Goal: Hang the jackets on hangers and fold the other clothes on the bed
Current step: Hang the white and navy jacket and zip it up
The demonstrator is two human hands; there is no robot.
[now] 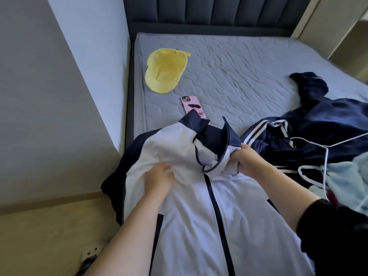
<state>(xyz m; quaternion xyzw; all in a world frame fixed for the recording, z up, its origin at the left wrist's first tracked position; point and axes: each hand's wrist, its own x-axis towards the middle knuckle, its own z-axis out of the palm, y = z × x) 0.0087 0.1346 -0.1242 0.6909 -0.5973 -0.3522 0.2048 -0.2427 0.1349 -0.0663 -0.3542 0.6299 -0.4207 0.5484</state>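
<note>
A white jacket (191, 212) with navy collar, sleeves and zip lies front-up over the near edge of the bed (249, 62). My left hand (159, 179) pinches the white fabric on the jacket's left chest. My right hand (248, 159) grips the bunched fabric at the right side of the collar, where the zip is open. To the right, a white wire hanger (324, 156) lies on a heap of navy clothes (318, 124) with white stripes. A pale blue garment (350, 182) sits at the right edge.
A yellow cap (165, 70) and a pink-cased phone (192, 107) lie on the grey quilted mattress beyond the jacket. The dark padded headboard (219, 14) stands at the far end. A wall (59, 96) runs along the left, with wooden floor (49, 236) below.
</note>
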